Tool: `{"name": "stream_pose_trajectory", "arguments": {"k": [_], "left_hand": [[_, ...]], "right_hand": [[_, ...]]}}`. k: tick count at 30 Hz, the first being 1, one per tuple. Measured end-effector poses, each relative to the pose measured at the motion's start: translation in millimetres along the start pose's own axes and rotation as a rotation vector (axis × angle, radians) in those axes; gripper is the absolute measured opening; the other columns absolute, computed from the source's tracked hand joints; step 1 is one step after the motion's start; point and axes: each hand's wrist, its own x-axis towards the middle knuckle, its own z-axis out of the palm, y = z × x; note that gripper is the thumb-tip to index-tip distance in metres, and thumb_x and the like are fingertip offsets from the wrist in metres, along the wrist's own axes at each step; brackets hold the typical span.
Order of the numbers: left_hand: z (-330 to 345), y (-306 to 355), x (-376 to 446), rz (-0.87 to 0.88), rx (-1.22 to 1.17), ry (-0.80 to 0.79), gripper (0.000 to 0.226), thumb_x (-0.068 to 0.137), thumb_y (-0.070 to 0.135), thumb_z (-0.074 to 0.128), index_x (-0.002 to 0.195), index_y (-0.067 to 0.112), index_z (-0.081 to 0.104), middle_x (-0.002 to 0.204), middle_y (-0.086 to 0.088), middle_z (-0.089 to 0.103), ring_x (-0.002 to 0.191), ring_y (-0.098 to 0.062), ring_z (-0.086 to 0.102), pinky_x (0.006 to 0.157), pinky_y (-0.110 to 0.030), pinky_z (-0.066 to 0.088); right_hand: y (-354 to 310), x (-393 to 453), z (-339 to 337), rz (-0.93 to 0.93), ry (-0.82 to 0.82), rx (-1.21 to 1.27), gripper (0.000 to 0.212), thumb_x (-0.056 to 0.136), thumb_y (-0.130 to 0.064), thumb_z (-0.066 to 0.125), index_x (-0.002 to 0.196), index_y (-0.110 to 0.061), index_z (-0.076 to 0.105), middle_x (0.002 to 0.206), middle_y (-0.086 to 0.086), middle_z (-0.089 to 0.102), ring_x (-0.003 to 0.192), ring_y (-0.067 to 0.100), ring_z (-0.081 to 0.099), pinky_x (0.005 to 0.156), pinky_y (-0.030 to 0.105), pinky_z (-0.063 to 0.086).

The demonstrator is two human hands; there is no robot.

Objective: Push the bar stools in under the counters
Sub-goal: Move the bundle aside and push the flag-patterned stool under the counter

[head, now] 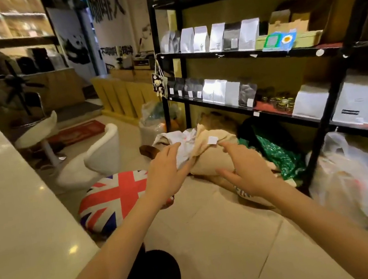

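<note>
Both my hands are open and empty, and the round Union Jack cushion-top bar stool (pixel 115 198) sits at about 8 o'clock from my left hand (pixel 168 175), the nearer one, partly under the pale glossy counter (pixel 7 203), while my right hand (pixel 248 172) hovers further off.

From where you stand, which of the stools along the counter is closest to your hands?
The flag-patterned stool, its red, white and blue seat just beside the left hand. The two white stools stand farther along the counter.
</note>
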Motion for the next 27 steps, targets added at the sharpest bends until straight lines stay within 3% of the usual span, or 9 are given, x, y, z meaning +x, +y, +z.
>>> {"name": "stream_pose_trajectory", "arguments": {"k": [6, 10, 13, 20, 25, 27], "left_hand": [[43, -46, 78, -0.15, 0.026, 0.022, 0.055, 0.089, 0.038, 0.056, 0.137, 0.019, 0.035, 0.135, -0.008, 0.049, 0.116, -0.024, 0.049, 0.088, -0.03, 0.039], [74, -81, 107, -0.313, 0.097, -0.007, 0.064, 0.084, 0.046, 0.057, 0.138, 0.022, 0.031, 0.136, -0.005, 0.048, 0.114, -0.022, 0.052, 0.083, -0.029, 0.043], [100, -102, 123, -0.41, 0.12, -0.03, 0.067, 0.085, 0.047, 0.056, 0.14, 0.02, 0.029, 0.139, -0.005, 0.046, 0.118, -0.023, 0.05, 0.088, -0.032, 0.045], [150, -128, 154, -0.724, 0.183, -0.051, 0.069, 0.084, 0.047, 0.057, 0.141, 0.019, 0.029, 0.14, -0.006, 0.043, 0.124, -0.024, 0.044, 0.097, -0.04, 0.043], [177, -124, 161, -0.88, 0.252, 0.058, 0.066, 0.081, 0.045, 0.061, 0.135, 0.018, 0.037, 0.129, -0.008, 0.052, 0.113, -0.025, 0.052, 0.08, -0.03, 0.041], [186, -126, 165, -0.936, 0.292, 0.084, 0.071, 0.078, 0.046, 0.063, 0.137, 0.017, 0.035, 0.131, -0.008, 0.051, 0.114, -0.024, 0.051, 0.083, -0.032, 0.043]], "right_hand": [[55, 104, 48, -0.104, -0.082, 0.05, 0.067, 0.086, -0.039, 0.06, 0.141, -0.016, 0.03, 0.136, 0.01, 0.05, 0.12, 0.026, 0.047, 0.096, 0.038, 0.04], [80, 160, 85, -0.219, -0.131, 0.077, 0.068, 0.084, -0.041, 0.062, 0.14, -0.016, 0.032, 0.133, 0.008, 0.052, 0.118, 0.024, 0.048, 0.093, 0.035, 0.042], [99, 200, 117, -0.31, -0.195, 0.118, 0.07, 0.082, -0.04, 0.063, 0.139, -0.014, 0.032, 0.132, 0.008, 0.052, 0.118, 0.024, 0.047, 0.095, 0.037, 0.04], [137, 286, 193, -0.597, -0.386, 0.17, 0.076, 0.079, -0.041, 0.065, 0.141, -0.015, 0.029, 0.138, 0.008, 0.047, 0.125, 0.024, 0.042, 0.099, 0.037, 0.038], [149, 329, 235, -0.85, -0.541, 0.233, 0.074, 0.076, -0.034, 0.068, 0.138, -0.013, 0.033, 0.134, 0.01, 0.051, 0.122, 0.029, 0.045, 0.099, 0.04, 0.039], [148, 344, 250, -0.93, -0.537, 0.272, 0.071, 0.073, -0.034, 0.069, 0.134, -0.014, 0.038, 0.128, 0.011, 0.055, 0.116, 0.031, 0.048, 0.093, 0.042, 0.043]]}}
